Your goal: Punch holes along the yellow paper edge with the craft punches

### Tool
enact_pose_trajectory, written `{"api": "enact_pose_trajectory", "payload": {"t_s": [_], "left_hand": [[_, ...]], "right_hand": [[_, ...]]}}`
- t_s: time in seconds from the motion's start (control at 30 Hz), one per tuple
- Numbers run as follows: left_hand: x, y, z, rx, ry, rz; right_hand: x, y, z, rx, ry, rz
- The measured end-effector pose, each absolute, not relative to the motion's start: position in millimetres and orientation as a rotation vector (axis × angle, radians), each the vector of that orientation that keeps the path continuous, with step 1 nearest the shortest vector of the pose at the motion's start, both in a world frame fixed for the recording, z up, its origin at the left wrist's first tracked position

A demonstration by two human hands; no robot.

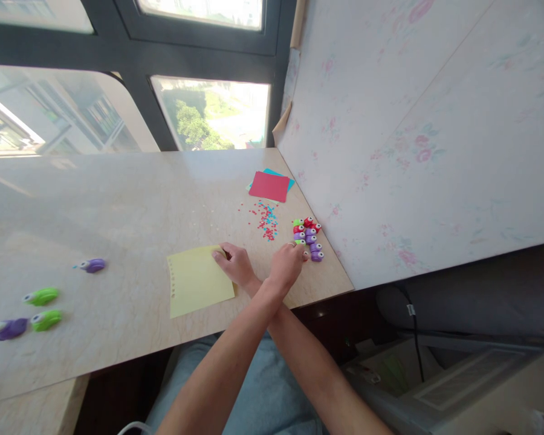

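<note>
My forearms cross, the left over the right. My left hand (285, 264), with a ring on one finger, is curled at the right end of the counter, its fingers closed on a small craft punch (305, 256) that is mostly hidden. Beside it stand rows of purple, green and red craft punches (316, 247). My right hand (236, 266) pinches the upper right corner of a yellow sheet of paper (202, 284) between thumb and fingers. Along the sheet's left edge runs a line of small punched holes.
Red and blue paper bits (267, 220) lie scattered beyond my hands. A stack of red and blue cards (269, 186) is behind them. On the left are a purple punch (92, 265), green punches (44, 296) and another purple punch (9, 328). A flowered wall (390, 139) bounds the right.
</note>
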State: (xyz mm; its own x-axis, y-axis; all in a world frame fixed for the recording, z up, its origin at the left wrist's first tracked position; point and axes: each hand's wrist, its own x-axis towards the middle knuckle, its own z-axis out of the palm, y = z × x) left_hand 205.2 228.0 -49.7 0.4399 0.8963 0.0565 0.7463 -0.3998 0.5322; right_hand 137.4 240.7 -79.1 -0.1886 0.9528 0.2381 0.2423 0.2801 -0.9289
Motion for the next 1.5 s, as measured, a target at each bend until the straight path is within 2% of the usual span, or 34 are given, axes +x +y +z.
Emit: {"api": "enact_pose_trajectory", "payload": {"t_s": [0.7, 0.93, 1.17, 1.3, 1.5], "left_hand": [[202, 226, -42, 2.220, 1.480, 0.424], [181, 201, -36, 2.132, 1.243, 0.824], [116, 163, -29, 1.949, 1.213, 1.300], [64, 136, -24, 1.800, 1.413, 1.480], [-11, 112, -39, 1.328, 1.999, 1.583]], "right_hand": [[137, 241, -82, -1.117, -1.648, 0.940], [135, 237, -78, -1.178, -1.715, 0.922], [136, 237, -73, -1.226, -1.663, 0.964], [136, 240, -78, -1.198, -1.680, 0.963], [137, 236, -81, -1.205, -1.693, 0.943]]}}
